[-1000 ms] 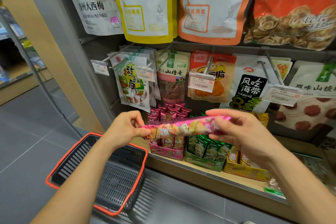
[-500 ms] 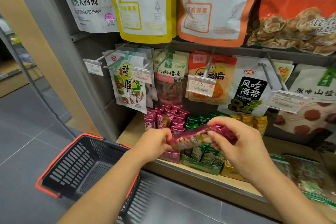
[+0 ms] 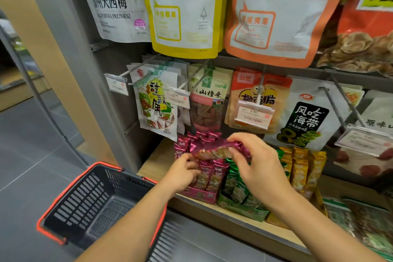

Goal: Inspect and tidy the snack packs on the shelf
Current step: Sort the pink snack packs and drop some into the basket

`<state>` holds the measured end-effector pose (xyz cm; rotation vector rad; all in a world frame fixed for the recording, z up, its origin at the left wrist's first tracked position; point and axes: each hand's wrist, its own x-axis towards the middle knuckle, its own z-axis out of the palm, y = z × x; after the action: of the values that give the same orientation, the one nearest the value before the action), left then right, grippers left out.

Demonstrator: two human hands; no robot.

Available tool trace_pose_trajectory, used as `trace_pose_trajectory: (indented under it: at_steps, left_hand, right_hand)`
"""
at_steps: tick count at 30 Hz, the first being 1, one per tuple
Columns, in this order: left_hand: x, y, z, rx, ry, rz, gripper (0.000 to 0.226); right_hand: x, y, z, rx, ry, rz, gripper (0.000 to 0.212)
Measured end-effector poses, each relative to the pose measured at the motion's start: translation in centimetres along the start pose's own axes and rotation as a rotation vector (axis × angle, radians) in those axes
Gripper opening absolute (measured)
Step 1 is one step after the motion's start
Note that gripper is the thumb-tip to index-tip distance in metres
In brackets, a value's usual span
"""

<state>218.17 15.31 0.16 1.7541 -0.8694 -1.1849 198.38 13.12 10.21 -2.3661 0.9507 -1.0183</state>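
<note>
A long magenta snack pack (image 3: 212, 150) lies sideways between both hands, just above the pink display box (image 3: 200, 194) of matching upright packs on the wooden shelf (image 3: 153, 164). My left hand (image 3: 182, 173) pinches its lower left end. My right hand (image 3: 257, 164) grips its right end from above, fingers curled over it. Beside the pink box stand a green box (image 3: 240, 200) of green packs and a yellow box of gold packs (image 3: 302, 168).
A black shopping basket with an orange rim (image 3: 102, 204) hangs at my left forearm, below the shelf edge. Hanging snack bags (image 3: 157, 108) and price tags (image 3: 253, 115) on metal hooks fill the wall above. Grey floor tiles lie to the left.
Both hands carried the magenta pack forward and down from in front of me to just above the pink box. The view moved closer to the shelf.
</note>
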Motion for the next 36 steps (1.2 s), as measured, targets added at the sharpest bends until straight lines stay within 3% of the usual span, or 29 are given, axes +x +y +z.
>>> trace_pose_trajectory:
  at_steps: [2, 4, 6, 8, 11, 14, 16, 20, 24, 26, 31, 36]
  left_hand:
    - [-0.1, 0.0, -0.6, -0.018, -0.024, -0.034, 0.047]
    - [0.0, 0.4, -1.5, 0.168, 0.083, 0.028, 0.05]
    - [0.4, 1.2, -2.8, 0.506, 0.245, 0.231, 0.052]
    - [1.3, 2.4, -3.7, 0.836, 0.284, 0.472, 0.057]
    - [3.6, 3.6, -4.0, 1.304, 0.186, 0.656, 0.069]
    - [5.6, 3.8, -3.2, 1.544, -0.02, 0.685, 0.073]
    - [6.8, 3.9, -2.8, 1.604, -0.109, 0.682, 0.071]
    - [8.7, 4.1, -2.7, 1.554, -0.136, 0.728, 0.054]
    - [9.2, 3.7, -3.1, 1.566, -0.165, 0.716, 0.045]
    - [9.3, 3.6, -3.1, 1.613, -0.178, 0.66, 0.046]
    - [9.0, 4.2, -2.4, 1.706, -0.135, 0.615, 0.03]
    - [8.3, 5.7, -3.1, 1.661, -0.006, 0.683, 0.033]
  right_hand:
    - [0.4, 0.5, 0.3, -0.054, -0.081, 0.017, 0.022]
    - [0.7, 0.9, 0.3, -0.114, -0.144, -0.005, 0.022]
    - [1.0, 1.2, 0.2, -0.15, -0.213, -0.028, 0.023]
    - [1.2, 1.5, 0.2, -0.175, -0.293, -0.045, 0.025]
    - [1.6, 1.7, 0.4, -0.212, -0.369, -0.073, 0.032]
    - [2.1, 1.9, 0.7, -0.226, -0.371, -0.083, 0.03]
    - [2.4, 2.2, 1.1, -0.221, -0.363, -0.062, 0.028]
    - [3.1, 3.0, 1.8, -0.164, -0.354, 0.101, 0.043]
    - [3.7, 3.3, 2.7, -0.194, -0.321, 0.096, 0.031]
    - [3.7, 3.3, 3.1, -0.188, -0.286, 0.084, 0.034]
    - [4.4, 3.0, 4.2, -0.218, -0.247, 0.048, 0.037]
    - [6.2, 3.2, 5.6, -0.311, -0.289, 0.086, 0.038]
